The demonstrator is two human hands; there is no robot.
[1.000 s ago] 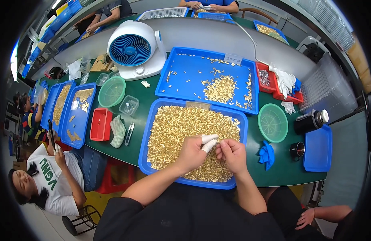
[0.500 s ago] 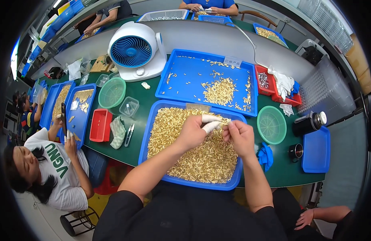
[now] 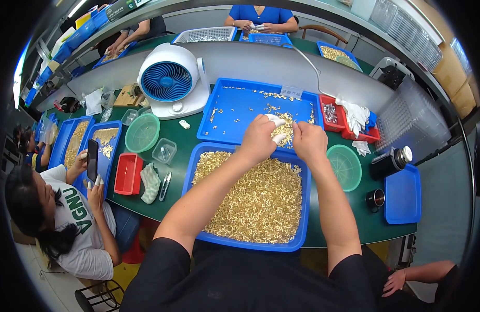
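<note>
My left hand (image 3: 261, 136), with white finger cots on the thumb and forefinger, is over the near edge of the far blue tray (image 3: 227, 125). Its thumb and forefinger are apart, with nothing visible between them. Beside it, my right hand (image 3: 309, 140) is closed, its fingertips pressed together; whatever they hold is hidden. Small brass-coloured metal pieces (image 3: 288, 130) lie heaped beyond and between my hands in that tray. Under my forearms stands the near blue tray (image 3: 302, 218), filled with a deep layer of similar brass pieces (image 3: 250, 203).
A white fan (image 3: 172, 78) stands at the back left. Green baskets (image 3: 142, 133) (image 3: 344, 167) flank the trays. Left are a red bin (image 3: 128, 174) and tweezers (image 3: 165, 186); right are red bins (image 3: 331, 125), a black flask (image 3: 388, 164) and a metal cup (image 3: 375, 199). A co-worker (image 3: 79, 223) holds a phone.
Both hands have moved forward from above the near tray to the far tray. My left thumb and forefinger have spread apart. The view has shifted slightly, and a blue glove no longer shows.
</note>
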